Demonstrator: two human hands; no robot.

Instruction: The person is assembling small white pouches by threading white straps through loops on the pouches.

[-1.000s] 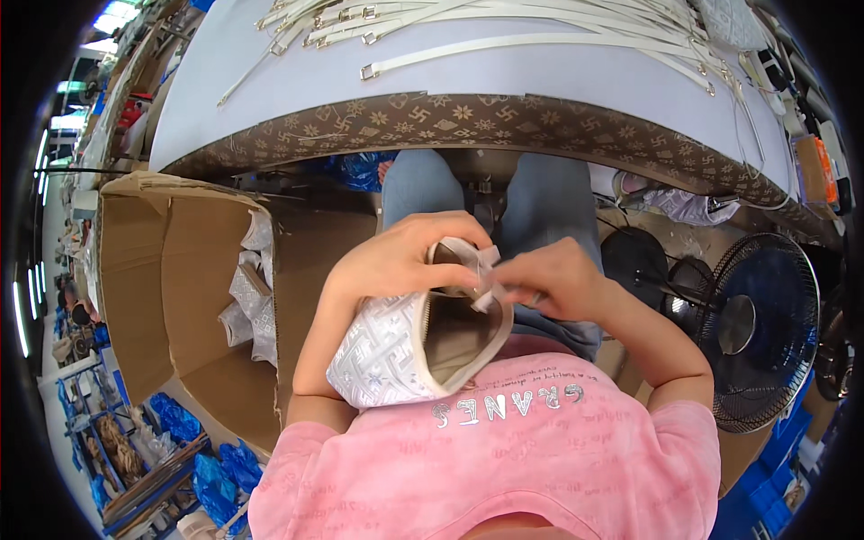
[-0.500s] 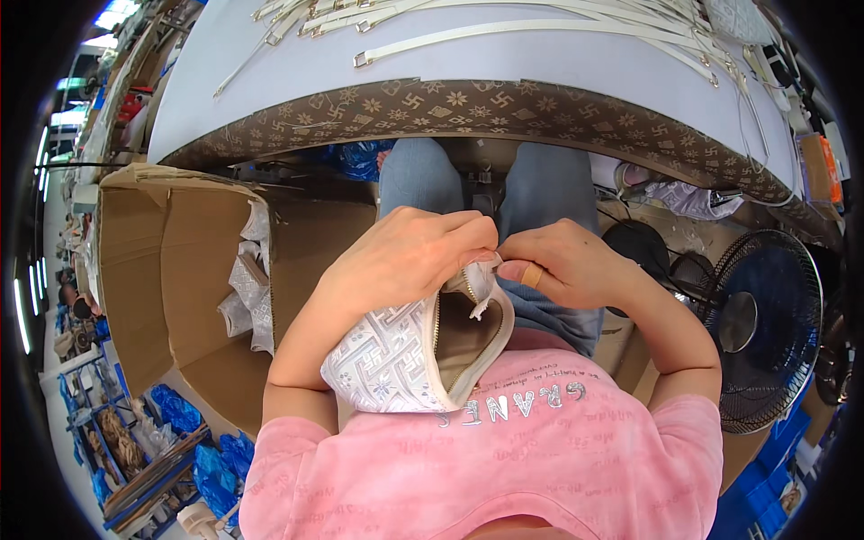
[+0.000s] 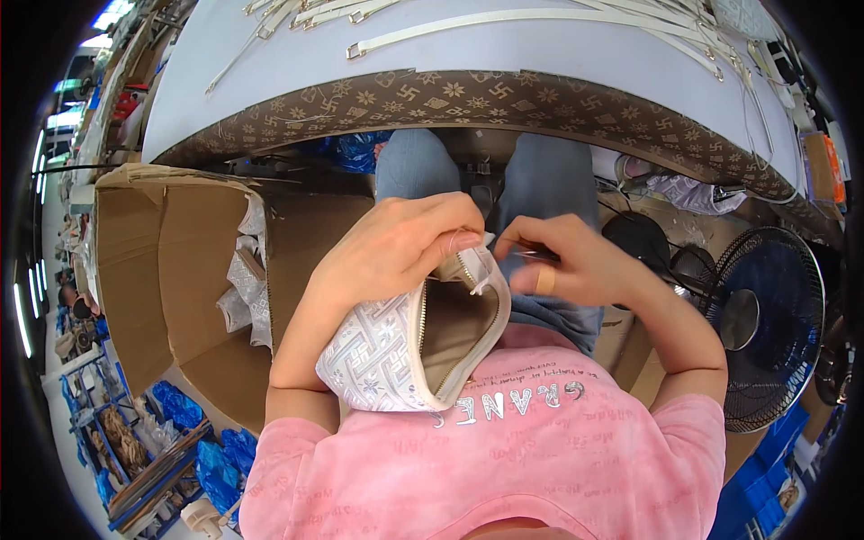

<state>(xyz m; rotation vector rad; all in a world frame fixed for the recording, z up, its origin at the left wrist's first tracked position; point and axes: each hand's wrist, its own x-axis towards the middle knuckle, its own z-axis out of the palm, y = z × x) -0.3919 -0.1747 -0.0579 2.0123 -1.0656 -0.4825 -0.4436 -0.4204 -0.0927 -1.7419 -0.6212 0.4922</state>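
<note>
A pale patterned fabric pouch [image 3: 369,355] with a metal-toothed zipper lies against my front, its mouth gaping and the beige lining showing. My left hand [image 3: 405,243] is closed on the upper edge of the pouch, thumb and fingers pinching the fabric by the zipper end. A fine thread seems to show near that thumb. Just right of the pouch, apart from it, my right hand [image 3: 576,261] has curled fingers and a tan band round the thumb, which is blurred. Something thin and dark shows between its finger and thumb; its kind cannot be made out.
On my left stands an open cardboard box [image 3: 202,297] holding several patterned fabric pieces [image 3: 245,288]. White straps [image 3: 504,16] with metal buckles lie on the table [image 3: 270,81] ahead. A black fan [image 3: 765,328] is at my right, and blue plastic bags [image 3: 216,468] lie at lower left.
My right hand has come away from the pouch's edge and moved slightly right. My left hand keeps its grip, and the pouch's mouth gapes a little wider.
</note>
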